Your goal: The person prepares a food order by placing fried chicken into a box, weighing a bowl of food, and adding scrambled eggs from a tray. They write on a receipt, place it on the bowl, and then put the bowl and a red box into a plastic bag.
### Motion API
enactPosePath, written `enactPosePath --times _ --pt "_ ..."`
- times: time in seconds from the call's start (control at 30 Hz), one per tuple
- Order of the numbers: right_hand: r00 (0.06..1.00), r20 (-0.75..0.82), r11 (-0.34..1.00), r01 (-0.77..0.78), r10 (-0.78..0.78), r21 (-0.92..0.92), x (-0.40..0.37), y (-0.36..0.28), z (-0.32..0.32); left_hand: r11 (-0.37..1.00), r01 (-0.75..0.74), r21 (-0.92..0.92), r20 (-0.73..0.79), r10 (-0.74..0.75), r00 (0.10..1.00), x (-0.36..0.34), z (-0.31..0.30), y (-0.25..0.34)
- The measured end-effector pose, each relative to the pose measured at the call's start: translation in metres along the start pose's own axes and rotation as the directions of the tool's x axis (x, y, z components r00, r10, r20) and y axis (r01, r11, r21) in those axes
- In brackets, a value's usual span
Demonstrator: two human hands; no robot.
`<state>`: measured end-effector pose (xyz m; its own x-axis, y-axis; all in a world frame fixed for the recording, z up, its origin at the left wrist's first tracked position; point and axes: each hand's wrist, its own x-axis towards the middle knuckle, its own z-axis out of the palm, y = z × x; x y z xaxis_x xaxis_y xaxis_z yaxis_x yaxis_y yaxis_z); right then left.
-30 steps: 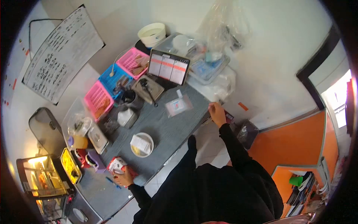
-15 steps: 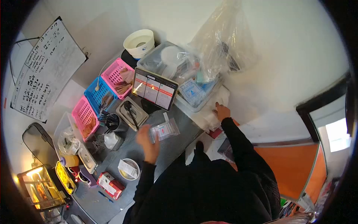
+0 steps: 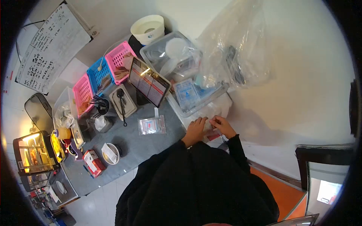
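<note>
At the far left, a lit warming cabinet [image 3: 32, 158] is standing at the end of the grey table [image 3: 166, 141], and a handwritten whiteboard [image 3: 49, 45] is leaning against the wall above it. A red box [image 3: 93, 162] is lying near the table's front edge, just beside a small bowl [image 3: 110, 153] that is holding a slip of paper. Behind them, three baskets [image 3: 99, 77], two pink and one blue, are sitting in a row. Toward the middle, a clear sachet [image 3: 151, 125] is lying flat on the table in front of a propped tablet [image 3: 149, 82]. Further right, a clear tub [image 3: 196, 98] is resting on a white wrapped bundle [image 3: 217, 110], with a large plastic bag [image 3: 237, 49] slumping against the wall behind.

The left hand [image 3: 196, 130] is lying on the bundle at the table's right end, fingers outstretched and holding nothing. Just beside it, the right hand [image 3: 223, 126] is curling its fingers at the same wrapping; whether it is gripping anything cannot be told. A red packet [image 3: 213, 135] is showing between and below the two hands.
</note>
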<state>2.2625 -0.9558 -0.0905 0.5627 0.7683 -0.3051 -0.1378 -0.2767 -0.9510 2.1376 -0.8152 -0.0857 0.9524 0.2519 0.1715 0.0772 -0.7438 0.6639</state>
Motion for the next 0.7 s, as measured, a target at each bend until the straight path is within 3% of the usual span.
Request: enactPosePath --times 0.07,0.1,0.2,0.23,0.3,0.37,0.4,0.47,0.5,0.6,0.7 --pt "0.99 0.053 0.98 0.136 -0.13 -0.143 0.003 0.001 -0.009 1.0 0.025 -0.01 0.045 -0.025 0.999 0.011 0.014 -0.005" --pt "0.998 0.051 0.983 0.037 -0.029 -0.179 0.006 0.006 -0.018 1.0 -0.005 -0.024 -0.026 0.004 1.0 0.014 0.019 -0.007" --pt "0.986 -0.046 0.976 0.15 -0.159 -0.156 0.009 0.014 -0.022 0.997 0.056 -0.051 -0.028 -0.057 0.998 0.001 0.021 -0.01" --pt "0.966 0.016 0.94 0.254 -0.257 -0.228 0.014 0.013 -0.022 0.998 0.038 -0.043 -0.041 -0.039 0.998 -0.003 0.021 -0.01" --pt "0.887 0.166 0.82 0.461 -0.43 -0.34 0.022 0.01 -0.018 1.0 0.007 -0.024 -0.071 -0.008 0.997 -0.011 0.018 -0.007" --pt "0.838 0.256 0.562 0.52 -0.482 -0.643 0.027 0.015 -0.012 0.995 -0.069 0.071 -0.153 0.079 0.985 -0.011 0.016 0.0" --pt "0.811 0.311 0.391 0.528 -0.496 -0.754 0.03 0.019 -0.01 0.987 -0.103 0.122 -0.193 0.125 0.973 -0.011 0.015 0.004" --pt "0.872 0.321 0.352 0.451 -0.369 -0.821 0.039 0.026 -0.012 0.991 -0.083 0.103 -0.187 0.102 0.977 -0.014 0.03 -0.003" --pt "0.898 0.317 0.325 0.411 -0.305 -0.852 0.043 0.023 -0.013 0.993 -0.076 0.094 -0.183 0.093 0.979 -0.013 0.03 -0.003" --pt "0.861 0.433 0.231 0.494 -0.268 -0.838 0.051 0.01 -0.016 0.997 -0.004 0.073 -0.172 0.016 0.985 -0.019 0.03 0.003" --pt "0.658 0.63 0.15 0.732 -0.413 -0.665 0.056 -0.013 -0.007 0.992 -0.044 0.118 -0.196 0.067 0.978 -0.021 0.029 0.003"
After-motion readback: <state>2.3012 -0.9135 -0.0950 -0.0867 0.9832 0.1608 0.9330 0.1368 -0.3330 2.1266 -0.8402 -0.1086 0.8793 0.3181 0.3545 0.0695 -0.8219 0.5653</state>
